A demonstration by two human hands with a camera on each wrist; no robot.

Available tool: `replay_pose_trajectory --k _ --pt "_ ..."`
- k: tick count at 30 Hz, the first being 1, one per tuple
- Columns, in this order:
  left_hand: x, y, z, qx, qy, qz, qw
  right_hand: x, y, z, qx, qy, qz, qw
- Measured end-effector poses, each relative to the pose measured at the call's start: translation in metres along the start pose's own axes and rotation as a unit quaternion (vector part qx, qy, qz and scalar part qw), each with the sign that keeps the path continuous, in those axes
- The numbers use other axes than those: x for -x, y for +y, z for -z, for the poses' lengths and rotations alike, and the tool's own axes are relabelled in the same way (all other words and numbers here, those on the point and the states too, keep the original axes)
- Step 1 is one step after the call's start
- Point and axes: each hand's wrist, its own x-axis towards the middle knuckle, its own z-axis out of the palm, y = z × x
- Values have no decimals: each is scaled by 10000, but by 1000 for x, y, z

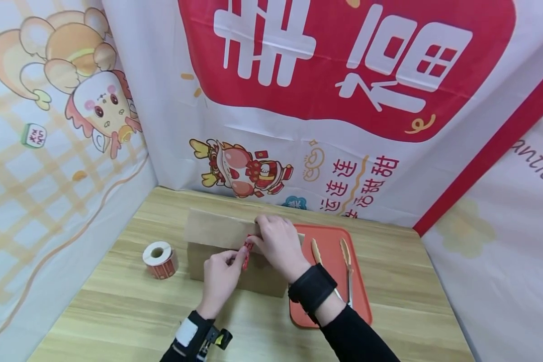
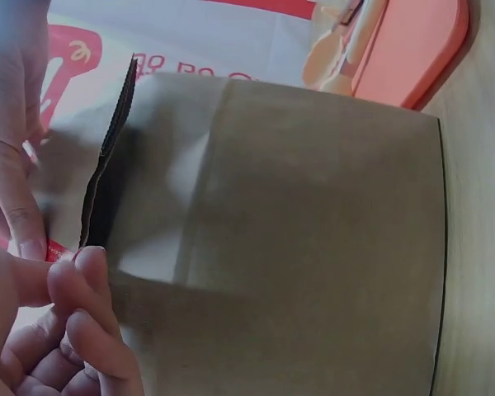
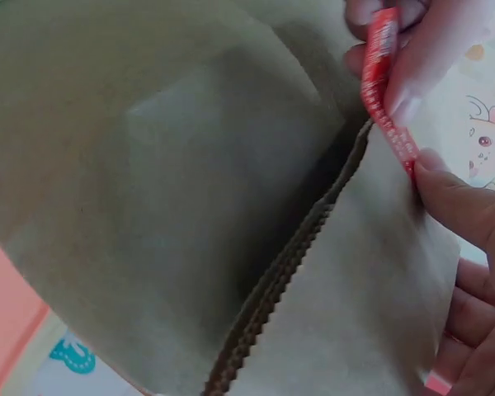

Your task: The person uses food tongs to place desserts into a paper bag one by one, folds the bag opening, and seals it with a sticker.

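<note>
A brown paper bag [image 1: 203, 261] sits on the wooden table with its top edge folded over. My left hand [image 1: 221, 276] pinches one end of a red sticker strip [image 3: 384, 62] between thumb and finger. The strip's other end lies across the bag's jagged mouth edge, under the thumb of my right hand [image 1: 280, 246]. Behind the folded flap, the fingers of that right hand hold the paper against the thumb. In the left wrist view the bag's mouth gapes slightly beside both hands.
A roll of red stickers [image 1: 161, 264] stands left of the bag. To the right is an orange-red tray [image 1: 332, 241] with tongs [image 1: 349, 281] lying on it, their tips tan. Printed cloth [image 1: 262, 125] hangs behind the table and along both sides.
</note>
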Motion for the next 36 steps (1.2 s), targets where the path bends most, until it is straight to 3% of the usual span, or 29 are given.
replay_pose_trajectory --k 4,9,15,22,36 --pt "-4 -3 -3 -89 -67 320 9994 1 2 -2 -224 -63 11 9997" --pt "-9 -6 -5 -249 -22 415 9988 1 4 -3 -363 -169 -106 9991" --pt "-10 -11 -6 -445 -114 933 9946 -1 6 -2 -547 -293 -282 9977" --pt "-11 -13 -8 -456 -102 821 9955 -2 8 -2 -673 -290 -307 9968" --pt "-7 -19 -6 -492 -246 1023 9932 -5 9 -7 -551 -320 -271 9976"
